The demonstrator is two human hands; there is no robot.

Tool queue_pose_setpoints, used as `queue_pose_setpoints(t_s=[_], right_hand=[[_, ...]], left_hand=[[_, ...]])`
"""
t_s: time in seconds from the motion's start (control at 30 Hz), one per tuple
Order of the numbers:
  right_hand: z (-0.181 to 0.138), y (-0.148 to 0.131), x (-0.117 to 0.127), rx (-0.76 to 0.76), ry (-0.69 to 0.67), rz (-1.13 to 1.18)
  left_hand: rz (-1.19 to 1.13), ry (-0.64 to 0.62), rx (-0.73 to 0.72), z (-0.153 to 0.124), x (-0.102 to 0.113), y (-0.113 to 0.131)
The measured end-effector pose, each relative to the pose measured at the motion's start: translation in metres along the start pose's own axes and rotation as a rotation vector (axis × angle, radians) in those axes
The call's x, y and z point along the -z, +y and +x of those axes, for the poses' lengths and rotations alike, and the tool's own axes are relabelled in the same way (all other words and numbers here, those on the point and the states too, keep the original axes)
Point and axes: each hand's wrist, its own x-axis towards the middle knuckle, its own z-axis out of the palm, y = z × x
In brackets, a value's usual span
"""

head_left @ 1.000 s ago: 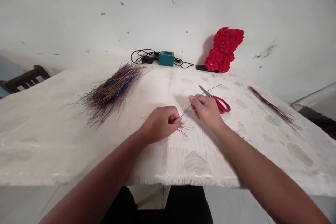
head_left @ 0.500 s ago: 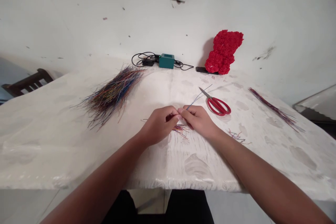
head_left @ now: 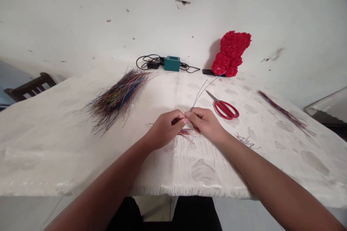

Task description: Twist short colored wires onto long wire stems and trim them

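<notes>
Holding left hand (head_left: 168, 125) closed over coloured wire ends (head_left: 186, 134), cannot tell on what; touching it with right hand (head_left: 204, 121), pinching thin blue wires (head_left: 195, 101) above the table (head_left: 173, 168); beyond, see red-handled scissors (head_left: 218, 101), then a red floral ornament (head_left: 231, 54)

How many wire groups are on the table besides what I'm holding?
4: large bundle at left, thin bundle at right, scraps beside the right forearm, small bunch partly hidden by the left hand. Others may be hidden.
</notes>
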Motion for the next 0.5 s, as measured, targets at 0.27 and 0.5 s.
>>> queue_pose_setpoints(t_s=[0.27, 0.5], right_hand=[[0.0015, 0.0005, 0.0026, -0.051, 0.018, 0.061], [0.0012, -0.0005, 0.0039, -0.056, -0.019, 0.043]], left_hand=[[-0.009, -0.014, -0.06, 0.0009, -0.004, -0.0044], [0.024, 0.018, -0.062, 0.0013, -0.0051, -0.0067]])
